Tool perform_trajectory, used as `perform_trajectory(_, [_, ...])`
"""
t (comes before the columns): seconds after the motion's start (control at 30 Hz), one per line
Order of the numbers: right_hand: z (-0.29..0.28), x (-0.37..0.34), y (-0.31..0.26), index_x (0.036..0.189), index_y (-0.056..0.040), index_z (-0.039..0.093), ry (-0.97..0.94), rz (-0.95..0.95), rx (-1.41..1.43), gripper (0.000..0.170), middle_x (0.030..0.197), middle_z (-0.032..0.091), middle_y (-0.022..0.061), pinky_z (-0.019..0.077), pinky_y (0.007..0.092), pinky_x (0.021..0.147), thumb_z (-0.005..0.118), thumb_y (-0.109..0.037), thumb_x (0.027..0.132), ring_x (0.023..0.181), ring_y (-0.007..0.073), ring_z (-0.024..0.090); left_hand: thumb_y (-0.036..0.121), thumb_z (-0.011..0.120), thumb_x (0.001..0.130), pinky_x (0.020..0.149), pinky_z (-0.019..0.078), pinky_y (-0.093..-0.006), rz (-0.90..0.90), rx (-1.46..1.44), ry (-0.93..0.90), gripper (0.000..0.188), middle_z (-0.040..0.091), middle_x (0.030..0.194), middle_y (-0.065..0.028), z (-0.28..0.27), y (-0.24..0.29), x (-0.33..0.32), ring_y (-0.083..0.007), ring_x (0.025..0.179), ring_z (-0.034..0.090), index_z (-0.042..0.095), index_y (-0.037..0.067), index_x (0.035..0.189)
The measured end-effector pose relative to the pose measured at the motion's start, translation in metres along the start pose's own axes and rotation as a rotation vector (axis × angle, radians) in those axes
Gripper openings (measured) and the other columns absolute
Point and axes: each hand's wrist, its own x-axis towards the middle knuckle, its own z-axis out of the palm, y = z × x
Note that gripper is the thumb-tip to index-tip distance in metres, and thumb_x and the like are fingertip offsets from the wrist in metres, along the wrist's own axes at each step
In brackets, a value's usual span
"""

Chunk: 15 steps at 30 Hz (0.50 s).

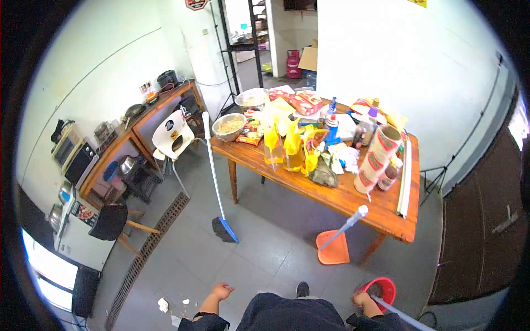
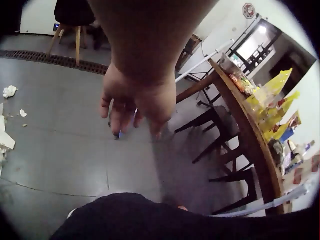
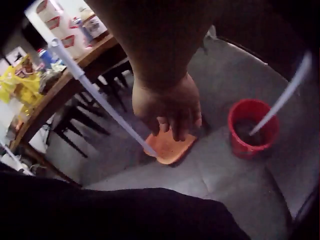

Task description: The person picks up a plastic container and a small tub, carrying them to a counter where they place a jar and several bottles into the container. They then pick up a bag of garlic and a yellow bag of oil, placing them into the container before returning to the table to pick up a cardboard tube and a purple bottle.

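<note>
My left hand (image 1: 222, 291) hangs over the grey floor with nothing in it; in the left wrist view its fingers (image 2: 117, 117) hang loosely. On the right, my other hand (image 1: 363, 299) overlaps the rim of a red bucket (image 1: 391, 292) in the head view. The right wrist view shows this hand (image 3: 167, 107) apart from the bucket, fingers loosely bent and holding nothing. A pale handle (image 3: 287, 95) slants out of the bucket. Beyond the right hand stands an orange dustpan (image 1: 340, 251) with an upright grey handle. A broom (image 1: 217, 176) with a blue head leans at the table's left end.
The wooden table (image 1: 342, 196) bears bowls, yellow bags, bottles and a patterned roll (image 1: 378, 160). White scraps (image 1: 163, 305) lie on the floor at left, near a drain grate (image 1: 146, 254). A black chair (image 1: 110, 220) and a white chair (image 1: 172, 135) stand by the left wall.
</note>
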Motion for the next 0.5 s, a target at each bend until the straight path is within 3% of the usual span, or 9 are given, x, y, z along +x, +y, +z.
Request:
perform_trajectory(0.07, [-0.020, 0.034, 0.018, 0.089, -0.0023, 0.058, 0.503, 0.254, 0.531, 0.027, 0.070, 0.059, 0.0085, 0.0458, 0.0334, 0.057, 0.051, -0.024, 0.076, 0.064, 0.0164, 0.058, 0.042, 0.061, 0.069, 0.081, 0.0407, -0.0311, -0.014, -0.110, -0.005, 0.053, 0.057, 0.099, -0.0145, -0.008, 0.018, 0.015, -0.0243, 0.094, 0.054, 0.053, 0.004, 0.105])
perform_trajectory(0.13, [-0.117, 0.008, -0.005, 0.089, -0.0058, 0.059, 0.438, 0.204, 0.819, 0.033, 0.088, 0.059, 0.0159, 0.0434, 0.0372, 0.072, 0.055, -0.031, 0.069, 0.083, 0.0302, 0.056, 0.040, 0.062, 0.069, 0.080, 0.0410, -0.0304, -0.007, -0.199, 0.018, 0.052, 0.058, 0.097, -0.0147, -0.014, 0.031, 0.030, -0.0239, 0.092, 0.054, 0.053, 0.003, 0.103])
perform_trajectory(0.27, [-0.259, -0.015, -0.043, 0.092, -0.0014, 0.056, 0.614, -0.163, 0.968, 0.025, 0.077, 0.058, 0.0091, 0.0437, 0.0288, 0.066, 0.055, -0.020, 0.076, 0.071, 0.0155, 0.054, 0.035, 0.061, 0.070, 0.076, 0.0427, -0.0304, 0.041, -0.326, 0.164, 0.046, 0.059, 0.090, -0.0143, -0.026, 0.036, 0.106, -0.0226, 0.085, 0.056, 0.054, 0.001, 0.099])
perform_trajectory(0.33, [-0.324, -0.024, -0.066, 0.095, -0.0016, 0.055, 0.681, -0.235, 0.994, 0.022, 0.080, 0.059, 0.0061, 0.0435, 0.0262, 0.065, 0.055, -0.015, 0.078, 0.072, 0.0123, 0.054, 0.031, 0.061, 0.071, 0.074, 0.0436, -0.0308, 0.086, -0.406, 0.226, 0.041, 0.059, 0.087, -0.0137, -0.048, 0.056, 0.134, -0.0224, 0.082, 0.056, 0.054, 0.001, 0.097])
perform_trajectory(0.43, [-0.394, -0.021, -0.084, 0.097, -0.0011, 0.054, 0.765, -0.341, 1.008, 0.022, 0.082, 0.058, 0.0036, 0.0433, 0.0240, 0.066, 0.056, -0.011, 0.078, 0.074, 0.0101, 0.053, 0.023, 0.062, 0.071, 0.073, 0.0442, -0.0315, 0.279, -0.461, 0.301, 0.035, 0.059, 0.085, -0.0126, -0.117, 0.142, 0.178, -0.0227, 0.080, 0.057, 0.054, 0.001, 0.097])
perform_trajectory(0.5, [-0.437, -0.017, -0.090, 0.096, 0.0003, 0.054, 0.817, -0.398, 0.989, 0.021, 0.081, 0.057, 0.0026, 0.0430, 0.0223, 0.065, 0.057, -0.008, 0.077, 0.072, 0.0089, 0.052, 0.019, 0.064, 0.069, 0.070, 0.0445, -0.0311, 0.464, -0.731, 0.240, 0.036, 0.059, 0.085, -0.0125, -0.139, 0.181, 0.243, -0.0220, 0.079, 0.057, 0.053, 0.002, 0.099])
